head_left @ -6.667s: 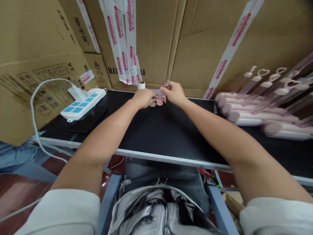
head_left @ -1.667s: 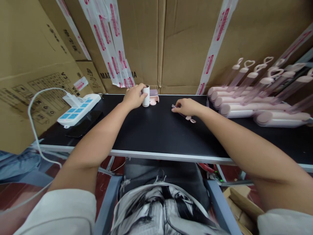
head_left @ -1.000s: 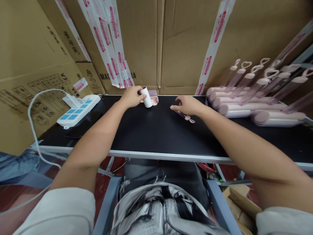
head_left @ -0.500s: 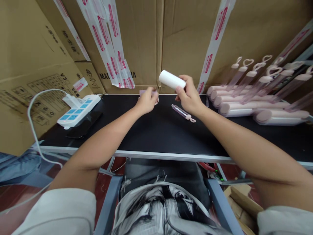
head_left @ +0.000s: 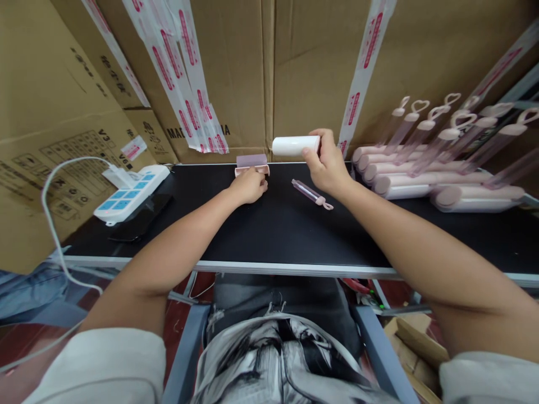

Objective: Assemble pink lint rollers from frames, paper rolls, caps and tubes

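My right hand (head_left: 329, 164) is closed around one end of a smooth white cylinder (head_left: 292, 146), held nearly level above the black tabletop. At the back edge of the table my left hand (head_left: 250, 186) has its fingers curled at an open pink case (head_left: 263, 169) with a translucent purple lid (head_left: 251, 160). Its fingertips are partly hidden, so anything between them does not show. Between my hands lies a slim clear purple tube (head_left: 306, 191) with a pink cap and loop, touched by neither.
On the right, several pink-and-white cylinders (head_left: 404, 185) lie stacked, with clear purple tubes with heart loops (head_left: 448, 134) leaning over them. A white power strip (head_left: 132, 193) and a black phone (head_left: 141, 217) are at left. Cardboard boxes (head_left: 311, 73) wall off the back.
My left hand has moved down and toward me at the pink case, uncovering more of it and its lid. My right hand has turned the white cylinder from slanted to nearly level.
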### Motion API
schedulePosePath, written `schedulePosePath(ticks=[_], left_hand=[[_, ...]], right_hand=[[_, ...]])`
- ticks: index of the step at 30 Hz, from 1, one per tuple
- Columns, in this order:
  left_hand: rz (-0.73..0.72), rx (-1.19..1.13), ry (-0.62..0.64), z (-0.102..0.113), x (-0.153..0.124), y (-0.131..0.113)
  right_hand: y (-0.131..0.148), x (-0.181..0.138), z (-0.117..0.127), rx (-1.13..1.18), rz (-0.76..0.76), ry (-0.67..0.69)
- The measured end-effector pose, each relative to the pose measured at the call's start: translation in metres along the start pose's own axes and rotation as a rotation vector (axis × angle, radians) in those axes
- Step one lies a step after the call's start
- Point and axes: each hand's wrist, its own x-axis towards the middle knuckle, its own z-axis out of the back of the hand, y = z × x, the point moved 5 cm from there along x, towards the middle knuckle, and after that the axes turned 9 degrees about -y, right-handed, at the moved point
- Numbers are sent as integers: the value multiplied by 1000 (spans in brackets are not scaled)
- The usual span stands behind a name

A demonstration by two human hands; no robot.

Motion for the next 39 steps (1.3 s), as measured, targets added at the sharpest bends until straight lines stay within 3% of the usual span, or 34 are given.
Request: schedulePosePath(ticks=[4, 11, 14, 19, 22, 26, 31, 39], left_hand=[[-35, -57, 43, 8, -4, 3], [-77, -377, -265, 41, -9, 1], [-107, -512, -332, 46, -10, 0], [-56, -1040, -238, 38, -3, 6], [40, -1245, -190, 32, 1, 9], [157, -1312, -261, 29, 3, 11], [205, -1310, -336, 32, 2, 11], [195, -1368, -284, 33, -1, 2]], right_hand=[[4, -2, 1, 6, 69, -29], [9, 0, 0, -4, 175, -31], [8, -1, -1, -3, 175, -10], [-2, -1, -7, 69, 33, -20], [-6, 0, -14, 145, -89, 10], [-4, -2, -20, 216, -185, 50], [-5, -3, -28, 356, -243, 61], [-20, 2, -38, 743, -88, -15]])
